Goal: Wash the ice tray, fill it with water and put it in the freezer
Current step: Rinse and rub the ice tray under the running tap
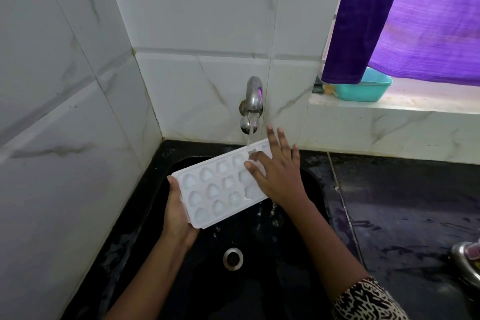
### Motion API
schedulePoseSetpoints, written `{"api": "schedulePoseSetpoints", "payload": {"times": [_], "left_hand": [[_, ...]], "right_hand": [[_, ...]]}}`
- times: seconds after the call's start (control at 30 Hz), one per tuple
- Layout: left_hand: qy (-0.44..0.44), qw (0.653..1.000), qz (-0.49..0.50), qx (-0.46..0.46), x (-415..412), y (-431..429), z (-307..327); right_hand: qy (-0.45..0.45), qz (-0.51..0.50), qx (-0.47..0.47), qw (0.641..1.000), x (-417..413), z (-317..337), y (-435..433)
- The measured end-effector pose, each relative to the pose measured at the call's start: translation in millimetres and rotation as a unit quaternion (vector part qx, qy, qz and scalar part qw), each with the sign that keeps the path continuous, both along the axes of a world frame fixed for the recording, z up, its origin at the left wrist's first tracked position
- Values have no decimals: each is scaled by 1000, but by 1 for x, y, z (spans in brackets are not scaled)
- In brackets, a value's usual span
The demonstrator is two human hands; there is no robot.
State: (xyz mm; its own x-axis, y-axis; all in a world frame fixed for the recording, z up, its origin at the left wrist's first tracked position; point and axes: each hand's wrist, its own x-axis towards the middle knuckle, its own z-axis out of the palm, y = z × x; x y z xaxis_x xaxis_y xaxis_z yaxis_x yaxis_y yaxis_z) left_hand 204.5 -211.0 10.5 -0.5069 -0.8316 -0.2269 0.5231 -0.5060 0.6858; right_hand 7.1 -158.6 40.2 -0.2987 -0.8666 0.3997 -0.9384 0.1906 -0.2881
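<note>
White ice tray (220, 186) under the running tap (253, 100), above the black sink (259, 288)
The tray is held clear of the basin, its far end under the stream. The left hand (179, 213) grips the near short end, fingers curled beneath, thumb on the rim. The right hand (278, 174) lies flat on the far end, fingers straight and spread, grasping nothing; drops fall from the tray's near long edge

The left hand (179, 212) grips the left end of the ice tray (215, 189), its fingers curled underneath. The right hand (279, 176) lies flat on the other end, fingers straight and spread.
</note>
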Motion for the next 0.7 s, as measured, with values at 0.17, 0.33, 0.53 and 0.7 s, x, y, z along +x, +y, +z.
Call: {"api": "schedulePoseSetpoints", "payload": {"times": [0.17, 0.33, 0.53, 0.7], "left_hand": [[15, 999, 4, 31, 1, 1, 1], [17, 1000, 7, 21, 2, 2, 2], [20, 1000, 10, 10, 3, -1, 5], [13, 1000, 16, 8, -1, 0, 6]], "right_hand": [[10, 15, 17, 1000, 9, -3, -5], [16, -6, -12, 1000, 7, 2, -7], [1, 5, -19, 1000, 2, 6, -6], [14, 0, -30, 999, 12, 1, -7]]}}
